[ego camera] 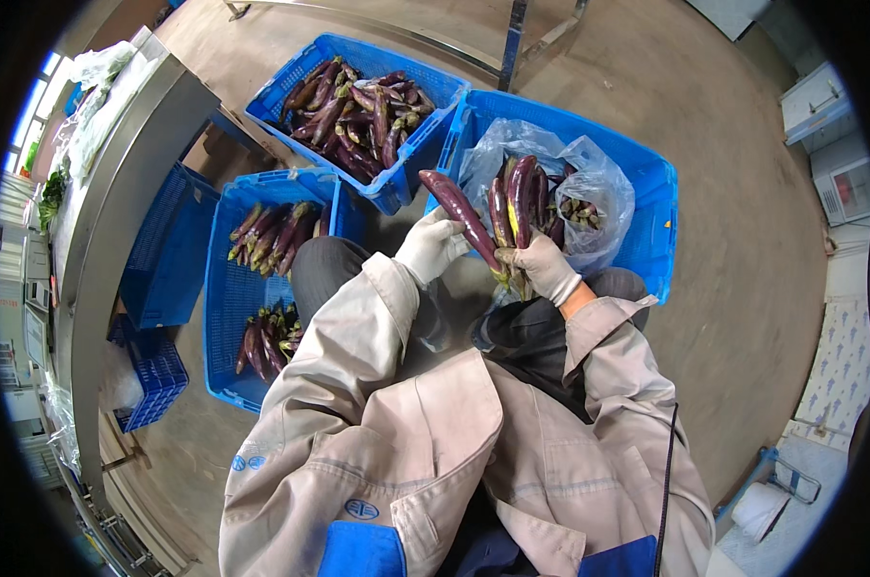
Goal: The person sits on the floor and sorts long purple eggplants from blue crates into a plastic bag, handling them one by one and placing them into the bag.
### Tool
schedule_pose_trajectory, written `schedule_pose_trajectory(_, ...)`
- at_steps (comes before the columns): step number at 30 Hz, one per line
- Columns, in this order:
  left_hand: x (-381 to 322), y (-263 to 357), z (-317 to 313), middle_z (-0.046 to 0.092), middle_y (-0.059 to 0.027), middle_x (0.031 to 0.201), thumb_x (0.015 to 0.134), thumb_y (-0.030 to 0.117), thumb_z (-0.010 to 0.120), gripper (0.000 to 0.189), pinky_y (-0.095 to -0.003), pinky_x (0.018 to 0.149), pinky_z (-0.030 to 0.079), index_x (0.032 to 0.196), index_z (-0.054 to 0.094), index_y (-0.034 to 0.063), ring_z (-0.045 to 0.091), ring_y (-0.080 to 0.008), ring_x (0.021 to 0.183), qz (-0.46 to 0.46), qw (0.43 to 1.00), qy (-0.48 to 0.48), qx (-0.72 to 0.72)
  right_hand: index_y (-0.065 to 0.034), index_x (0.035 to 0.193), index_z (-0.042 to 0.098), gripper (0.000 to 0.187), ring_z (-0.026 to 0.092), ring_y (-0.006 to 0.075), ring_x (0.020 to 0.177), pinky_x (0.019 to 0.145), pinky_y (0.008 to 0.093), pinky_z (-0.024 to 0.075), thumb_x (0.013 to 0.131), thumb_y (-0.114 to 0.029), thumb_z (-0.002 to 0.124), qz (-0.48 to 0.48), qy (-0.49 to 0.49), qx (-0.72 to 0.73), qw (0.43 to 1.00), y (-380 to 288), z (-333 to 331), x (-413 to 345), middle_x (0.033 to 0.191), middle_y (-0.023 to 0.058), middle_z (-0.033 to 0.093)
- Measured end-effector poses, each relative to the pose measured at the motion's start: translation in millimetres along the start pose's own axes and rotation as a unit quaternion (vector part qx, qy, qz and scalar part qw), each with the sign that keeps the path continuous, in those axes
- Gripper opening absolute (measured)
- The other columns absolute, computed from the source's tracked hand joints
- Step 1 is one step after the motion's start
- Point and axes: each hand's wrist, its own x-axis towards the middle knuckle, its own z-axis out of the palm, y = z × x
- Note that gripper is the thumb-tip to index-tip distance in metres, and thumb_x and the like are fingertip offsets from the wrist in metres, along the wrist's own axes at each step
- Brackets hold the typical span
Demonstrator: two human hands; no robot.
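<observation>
My left hand (435,244), in a white glove, has its thumb and fingers at the side of a long purple eggplant (460,215). That eggplant slants down to my right hand (539,268), also gloved, which grips a bunch of eggplants (523,189) by their stem ends. The bunch stands upright in front of a clear plastic bag (602,177) holding more eggplants. The bag sits in a blue plastic crate (657,216) at the right. Another blue crate (269,119) at the top is heaped with loose eggplants. In the left blue crate (222,353) lie eggplants in two groups.
A metal-edged counter (110,187) with plastic bags and greens runs along the left. Below it are an upended blue crate (168,252) and a small dark blue basket (157,389). A metal table leg (513,43) stands beyond the crates. My knees are between the crates.
</observation>
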Motion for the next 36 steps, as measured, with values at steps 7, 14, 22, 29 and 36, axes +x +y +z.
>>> schedule_pose_trajectory(7,0,-3,2,0.062,-0.0096,0.130,0.096,0.002,0.064,0.053,-0.0465,0.105,0.052,0.146,0.047,0.0095,0.063,-0.0270,0.120,0.001,0.998,0.002,0.059,-0.0013,0.136,0.057,0.055,0.063,0.0153,0.105,0.095,0.0324,0.0498,0.085,0.002,0.077,-0.032,0.002,-0.029,0.999,-11,8,-6,0.122,0.0043,0.067)
schedule_pose_trajectory(14,0,-3,2,0.061,-0.0076,0.131,0.098,0.008,0.065,0.050,-0.0439,0.103,0.052,0.145,0.048,0.0080,0.062,-0.0241,0.120,0.005,0.996,0.019,0.087,-0.0006,0.135,0.057,0.055,0.063,0.0149,0.107,0.097,0.0319,0.0493,0.084,0.001,0.078,-0.052,0.009,-0.095,0.994,-11,9,-4,0.122,0.0051,0.069)
schedule_pose_trajectory(22,5,-5,-7,0.062,-0.0072,0.134,0.101,0.019,0.066,0.044,-0.0418,0.103,0.048,0.140,0.051,0.0060,0.060,-0.0217,0.122,0.042,0.981,0.048,0.184,0.0021,0.142,0.051,0.065,0.066,0.0165,0.113,0.100,0.0314,0.0496,0.084,-0.001,0.079,-0.096,0.070,-0.215,0.969,-5,11,-5,0.127,0.0099,0.069)
schedule_pose_trajectory(29,3,-8,-4,0.064,-0.0059,0.133,0.108,0.033,0.056,0.039,-0.0427,0.100,0.050,0.139,0.054,0.0087,0.064,-0.0216,0.116,0.047,0.992,0.082,0.077,0.0030,0.141,0.052,0.064,0.066,0.0167,0.114,0.102,0.0309,0.0494,0.083,0.000,0.079,-0.092,0.071,-0.228,0.967,-7,15,-4,0.126,0.0096,0.070)
schedule_pose_trajectory(36,3,-10,-11,0.065,-0.0063,0.132,0.109,0.030,0.053,0.037,-0.0428,0.100,0.051,0.139,0.055,0.0094,0.064,-0.0227,0.117,0.042,0.998,0.047,0.005,0.0018,0.141,0.053,0.064,0.066,0.0148,0.112,0.100,0.0297,0.0496,0.082,0.001,0.080,-0.084,0.068,-0.201,0.974,-10,20,-5,0.125,0.0080,0.070)
